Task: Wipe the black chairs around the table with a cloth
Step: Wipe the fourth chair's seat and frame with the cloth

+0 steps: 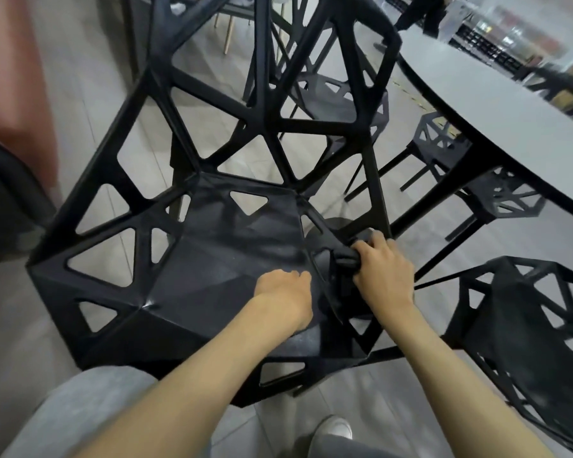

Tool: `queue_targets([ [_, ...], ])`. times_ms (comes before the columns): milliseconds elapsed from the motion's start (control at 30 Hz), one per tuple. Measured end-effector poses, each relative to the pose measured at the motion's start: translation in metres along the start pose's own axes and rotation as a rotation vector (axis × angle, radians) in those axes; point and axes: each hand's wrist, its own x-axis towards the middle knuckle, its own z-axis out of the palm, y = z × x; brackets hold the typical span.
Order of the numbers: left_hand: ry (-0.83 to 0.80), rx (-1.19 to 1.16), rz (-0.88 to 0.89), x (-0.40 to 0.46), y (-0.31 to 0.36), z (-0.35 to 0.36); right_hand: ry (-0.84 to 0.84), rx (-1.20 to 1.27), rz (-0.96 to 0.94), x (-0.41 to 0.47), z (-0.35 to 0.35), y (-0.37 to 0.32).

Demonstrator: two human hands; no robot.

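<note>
Grey floor shows thru black chair cutouts; surface edge curves just right of chair. Right hand grips dark cloth on chair's right seat edge. Left hand rests on seat w/ fingers curled, holding nothing.

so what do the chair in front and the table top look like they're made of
Chair: probably moulded plastic, matte black; one continuous faceted shell with triangular cut-outs and soft highlights on the seat.
Table top: smooth pale grey, thin dark edge; possibly laminate, but the blur leaves it open.
</note>
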Motion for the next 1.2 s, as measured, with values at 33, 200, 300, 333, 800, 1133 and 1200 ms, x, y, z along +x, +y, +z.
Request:
queue_targets([
  [33, 0.004, -0.005, 0.001, 0.001, 0.0, 0.001, 0.005, 0.001, -0.012, 0.015, 0.002, -0.01],
  [200, 0.004, -0.018, -0.009, 0.003, 0.005, 0.003, 0.014, 0.05, -0.082, 0.084, 0.018, -0.054],
  [300, -0.005, -0.012, -0.01, 0.003, 0.007, 0.005, 0.037, 0.123, -0.066, 0.129, 0.023, -0.074],
  [333, -0.007, -0.022, -0.01, 0.004, 0.006, 0.004, 0.025, 0.139, -0.057, 0.142, 0.024, -0.08],
  [800, -0.159, 0.003, 0.083, -0.001, -0.011, -0.004, -0.123, -0.052, -0.096, 0.028, -0.009, -0.018],
  [1133, -0.196, 0.086, 0.057, 0.004, -0.007, 0.003, -0.006, -0.002, -0.048, 0.038, 0.017, -0.028],
  [1200, -0.199, 0.085, 0.058, 0.007, -0.007, 0.002, -0.012, 0.013, -0.061, 0.056, 0.022, -0.043],
])
